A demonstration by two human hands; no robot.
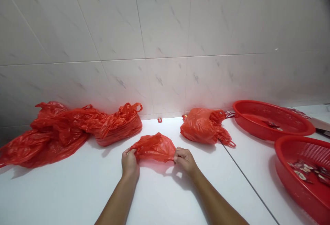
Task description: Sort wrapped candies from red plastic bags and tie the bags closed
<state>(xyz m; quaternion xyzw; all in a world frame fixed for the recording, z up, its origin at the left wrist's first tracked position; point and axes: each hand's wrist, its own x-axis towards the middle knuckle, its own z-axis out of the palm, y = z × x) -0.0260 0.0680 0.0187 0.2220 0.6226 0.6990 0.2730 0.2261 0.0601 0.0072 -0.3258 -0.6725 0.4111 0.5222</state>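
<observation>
Between my two hands a red plastic bag (pixel 156 147) is stretched out just over the white table. My left hand (pixel 129 161) pinches its left edge, fingers closed on the thin film. At the opposite edge, my right hand (pixel 184 159) grips the bag with its fingers curled in. The bag's middle is puffed up, and I cannot tell whether anything is inside. Behind it to the right sits another red plastic bag (pixel 198 127), bulging, with its handles lying to the right.
Crumpled red bags (pixel 56 132) and a fuller red bag (pixel 118 125) lie along the wall at left. Two red plastic baskets stand at right: the nearer basket (pixel 286 177) and the farther basket (pixel 247 127), both holding small packets. A small red packet (pixel 160 120) lies near the wall.
</observation>
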